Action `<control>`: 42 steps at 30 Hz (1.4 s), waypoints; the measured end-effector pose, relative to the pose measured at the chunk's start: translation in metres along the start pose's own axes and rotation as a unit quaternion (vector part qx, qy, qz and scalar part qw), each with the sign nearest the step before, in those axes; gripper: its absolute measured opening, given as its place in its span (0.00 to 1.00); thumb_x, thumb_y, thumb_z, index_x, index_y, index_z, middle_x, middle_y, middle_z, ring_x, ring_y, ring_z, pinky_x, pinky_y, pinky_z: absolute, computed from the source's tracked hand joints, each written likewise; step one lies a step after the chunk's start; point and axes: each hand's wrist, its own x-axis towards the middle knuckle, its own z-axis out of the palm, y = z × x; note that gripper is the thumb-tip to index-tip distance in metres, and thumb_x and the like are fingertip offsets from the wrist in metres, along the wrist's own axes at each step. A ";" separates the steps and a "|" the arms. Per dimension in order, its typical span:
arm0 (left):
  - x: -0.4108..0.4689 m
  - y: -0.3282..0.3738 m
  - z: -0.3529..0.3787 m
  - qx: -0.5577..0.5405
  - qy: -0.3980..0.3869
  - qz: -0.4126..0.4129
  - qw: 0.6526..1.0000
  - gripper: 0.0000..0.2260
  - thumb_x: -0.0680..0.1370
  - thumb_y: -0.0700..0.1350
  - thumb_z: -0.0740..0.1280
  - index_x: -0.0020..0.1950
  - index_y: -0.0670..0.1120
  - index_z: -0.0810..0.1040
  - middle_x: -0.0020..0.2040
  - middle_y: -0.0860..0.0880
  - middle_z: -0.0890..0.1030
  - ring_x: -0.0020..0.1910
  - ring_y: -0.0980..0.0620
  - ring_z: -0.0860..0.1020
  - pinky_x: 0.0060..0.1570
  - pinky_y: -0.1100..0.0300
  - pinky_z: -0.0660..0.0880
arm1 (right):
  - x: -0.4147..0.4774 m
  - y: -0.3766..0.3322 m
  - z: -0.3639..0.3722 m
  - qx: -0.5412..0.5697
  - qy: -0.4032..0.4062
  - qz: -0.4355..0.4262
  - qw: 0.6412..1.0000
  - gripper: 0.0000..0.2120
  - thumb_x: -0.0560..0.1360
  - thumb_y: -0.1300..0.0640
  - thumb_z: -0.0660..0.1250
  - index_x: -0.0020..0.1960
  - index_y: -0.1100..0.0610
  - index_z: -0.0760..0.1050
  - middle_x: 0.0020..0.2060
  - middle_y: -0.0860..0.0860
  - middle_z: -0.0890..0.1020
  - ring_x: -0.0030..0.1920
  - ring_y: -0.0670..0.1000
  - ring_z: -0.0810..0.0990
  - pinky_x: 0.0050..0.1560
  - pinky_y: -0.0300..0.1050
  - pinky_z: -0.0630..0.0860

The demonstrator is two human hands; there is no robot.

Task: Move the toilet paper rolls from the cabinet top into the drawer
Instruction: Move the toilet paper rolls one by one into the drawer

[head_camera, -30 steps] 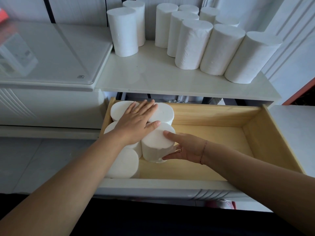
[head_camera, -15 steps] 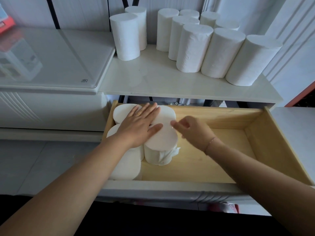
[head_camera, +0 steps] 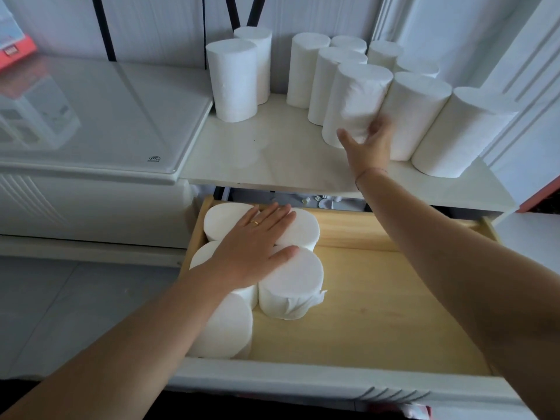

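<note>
White counter (head_camera: 272, 153) over open wooden drawer (head_camera: 394, 298). Upright toilet paper rolls (head_camera: 418, 113) grouped at counter rear and right. Stowed rolls (head_camera: 291, 283) standing packed at drawer left end. Left hand (head_camera: 251, 253) laid flat on their tops, fingers straight. Right hand (head_camera: 368, 144) at front roll (head_camera: 357, 95) base, fingers spread, blurred; grasp not closed. Ring (head_camera: 255, 222) on left hand.

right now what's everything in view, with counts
cabinet top: 1, white, centre back
drawer: 1, light wood, open below it
rolls on top: 10, white, standing; two left, eight right
rolls in drawer: 5, white, upright, left end
glass top: 1, clear, left unit
red box: 1, far left, cut off
left hand: flat on rolls in drawer, gold ring
right hand: blurred, at a front roll's base on top
</note>
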 end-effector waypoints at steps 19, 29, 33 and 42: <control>0.002 -0.002 0.003 -0.006 0.005 0.003 1.000 0.33 0.76 0.65 0.40 0.77 0.51 0.45 0.78 0.56 0.44 0.75 0.59 0.41 0.72 0.61 0.35 | 0.045 -0.010 0.045 0.003 0.033 0.080 0.996 0.48 0.59 0.44 0.74 0.72 0.55 0.55 0.67 0.52 0.67 0.66 0.56 0.69 0.64 0.43 0.66; 0.002 -0.001 0.001 0.007 -0.008 -0.004 1.000 0.30 0.79 0.63 0.43 0.78 0.52 0.43 0.78 0.56 0.43 0.75 0.59 0.40 0.71 0.62 0.33 | -0.012 0.005 -0.019 0.074 -0.143 -0.019 0.987 0.47 0.58 0.47 0.79 0.69 0.56 0.58 0.63 0.52 0.72 0.63 0.51 0.73 0.64 0.52 0.74; 0.001 0.001 -0.001 0.017 -0.021 -0.005 1.000 0.30 0.79 0.63 0.42 0.77 0.52 0.42 0.78 0.56 0.42 0.75 0.59 0.39 0.72 0.60 0.34 | -0.046 0.004 -0.055 0.114 -0.233 -0.042 0.965 0.48 0.57 0.49 0.79 0.70 0.58 0.60 0.64 0.55 0.75 0.63 0.52 0.76 0.59 0.50 0.79; 0.000 0.004 -0.002 0.028 -0.018 -0.014 0.999 0.29 0.79 0.62 0.44 0.78 0.52 0.43 0.78 0.56 0.43 0.75 0.59 0.41 0.71 0.62 0.34 | -0.090 0.023 -0.113 0.056 -0.356 -0.031 0.932 0.44 0.57 0.50 0.79 0.68 0.60 0.66 0.59 0.53 0.80 0.60 0.50 0.79 0.55 0.40 0.77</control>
